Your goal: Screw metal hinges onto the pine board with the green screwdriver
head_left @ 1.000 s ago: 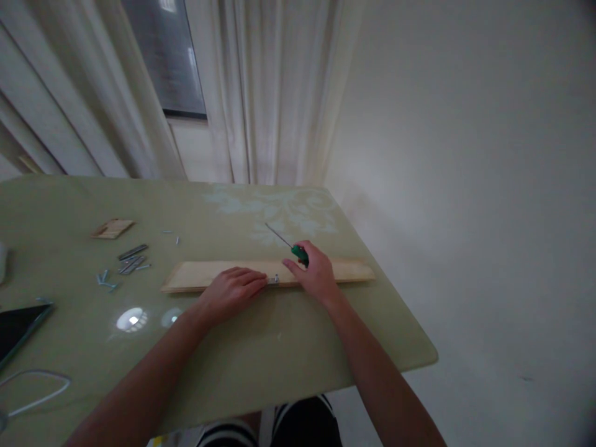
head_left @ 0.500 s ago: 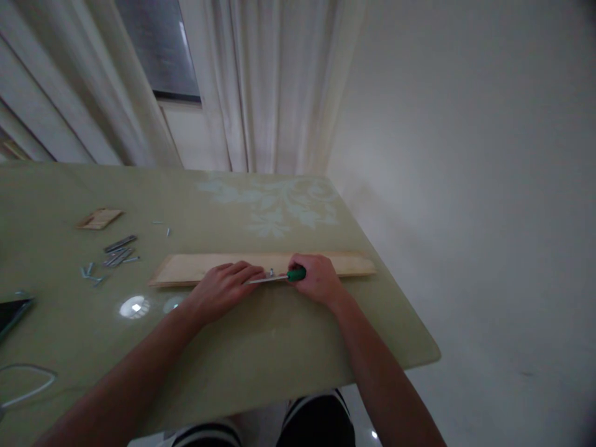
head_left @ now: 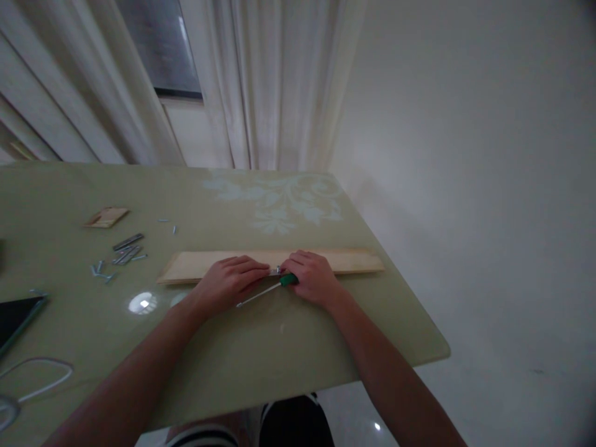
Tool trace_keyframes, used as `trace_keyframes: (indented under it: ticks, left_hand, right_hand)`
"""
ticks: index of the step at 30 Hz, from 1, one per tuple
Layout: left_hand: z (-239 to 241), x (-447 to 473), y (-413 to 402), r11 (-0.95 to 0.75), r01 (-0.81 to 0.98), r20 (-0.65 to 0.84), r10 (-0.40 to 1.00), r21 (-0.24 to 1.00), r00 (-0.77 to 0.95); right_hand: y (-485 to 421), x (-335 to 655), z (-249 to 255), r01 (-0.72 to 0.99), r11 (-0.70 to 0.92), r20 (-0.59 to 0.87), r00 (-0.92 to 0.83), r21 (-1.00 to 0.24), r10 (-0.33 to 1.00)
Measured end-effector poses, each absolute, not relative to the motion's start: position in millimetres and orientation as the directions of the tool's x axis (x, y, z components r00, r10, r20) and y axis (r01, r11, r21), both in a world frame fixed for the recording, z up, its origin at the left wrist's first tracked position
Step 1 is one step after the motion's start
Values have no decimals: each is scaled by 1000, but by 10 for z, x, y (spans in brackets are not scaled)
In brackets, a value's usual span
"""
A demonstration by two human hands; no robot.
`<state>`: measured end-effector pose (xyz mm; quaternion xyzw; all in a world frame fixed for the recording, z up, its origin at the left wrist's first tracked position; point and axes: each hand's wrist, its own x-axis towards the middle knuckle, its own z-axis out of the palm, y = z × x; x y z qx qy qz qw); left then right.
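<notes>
A long pale wooden board [head_left: 354, 261] lies flat across the green table [head_left: 261, 347]. My left hand [head_left: 230, 282] rests on its middle, fingers pressed together near a small metal fitting [head_left: 278, 270] on the board's near edge. My right hand [head_left: 314, 276] is closed round a green-handled screwdriver [head_left: 267, 290], whose thin shaft points left and toward me, below my left fingers. Both hands meet at the fitting.
Loose screws and small metal plates [head_left: 118, 257] lie at the left, with a small wooden piece [head_left: 106, 217] behind them. A dark tablet [head_left: 18, 316] and a white cable [head_left: 37, 379] are at the near left. The table's right edge drops to the floor.
The screwdriver swung from pointing up and away to pointing left, toward me. My right hand came down beside the fitting; my left hand stayed on the board.
</notes>
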<state>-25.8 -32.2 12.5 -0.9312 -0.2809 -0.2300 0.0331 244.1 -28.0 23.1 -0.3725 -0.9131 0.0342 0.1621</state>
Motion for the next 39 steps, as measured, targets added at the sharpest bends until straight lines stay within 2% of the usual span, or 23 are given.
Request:
trace_keyframes:
  ticks: [4, 7, 11, 20, 28, 39]
  left_hand:
    - [143, -256, -303, -820, 530, 420, 568, 215, 708]
    - [148, -242, -299, -812, 523, 431, 582, 260, 689]
    - [126, -227, -291, -831, 517, 465, 547, 204, 696]
    - [123, -258, -291, -872, 487, 496, 403, -47, 770]
    - [110, -228, -266, -849, 528, 450, 480, 21, 753]
    - [68, -193, -303, -834, 552, 457, 489, -6, 743]
  right_hand:
    - [-263, 2456, 180, 654, 739, 288, -685, -164, 669]
    - [-244, 2466, 140, 637, 751, 340, -677, -174, 652]
    - [-218, 2470, 115, 599, 784, 414, -680, -161, 605]
    - [-207, 2456, 112, 620, 776, 439, -670, -114, 599]
    - [-198, 2458, 107, 601, 799, 439, -714, -14, 544]
    - [-217, 2452, 104, 604, 797, 481, -696, -9, 533]
